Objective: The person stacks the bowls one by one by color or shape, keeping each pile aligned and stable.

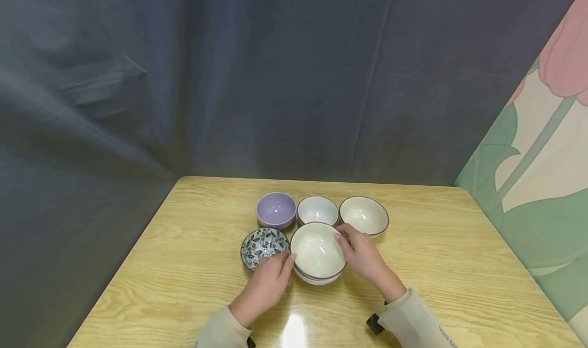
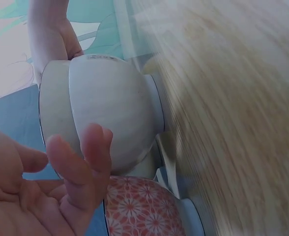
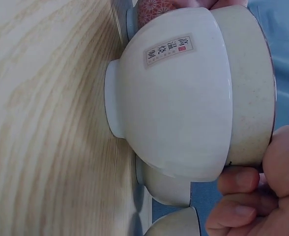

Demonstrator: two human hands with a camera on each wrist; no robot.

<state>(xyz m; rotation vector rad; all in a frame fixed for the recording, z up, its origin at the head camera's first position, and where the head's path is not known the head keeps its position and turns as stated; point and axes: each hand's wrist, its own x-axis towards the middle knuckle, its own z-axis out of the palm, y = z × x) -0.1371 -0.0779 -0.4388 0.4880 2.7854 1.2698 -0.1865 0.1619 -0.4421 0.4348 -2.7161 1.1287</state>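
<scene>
A cream bowl (image 1: pixel 318 249) with a dark rim sits nested in a white bowl (image 3: pixel 179 98), whose foot rests on the table. At the cream bowl's right rim, my right hand (image 1: pixel 363 253) pinches the edge, thumb at the rim and fingers curled against the outside. On the opposite side my left hand (image 1: pixel 270 281) has its thumb and fingertips close to the rim. Its fingers (image 2: pixel 68 164) are spread and loosely bent in the left wrist view; firm contact cannot be made out. Behind the left hand, a leaf-patterned bowl (image 1: pixel 264 243) shows a red flowered outside.
Along the back stand a purple bowl (image 1: pixel 276 209), a small white bowl (image 1: pixel 318 210) with a dark rim and another cream bowl (image 1: pixel 365 215). They stand close to the stack on the wooden table (image 1: pixel 184 266). A dark curtain (image 1: pixel 294 82) hangs behind.
</scene>
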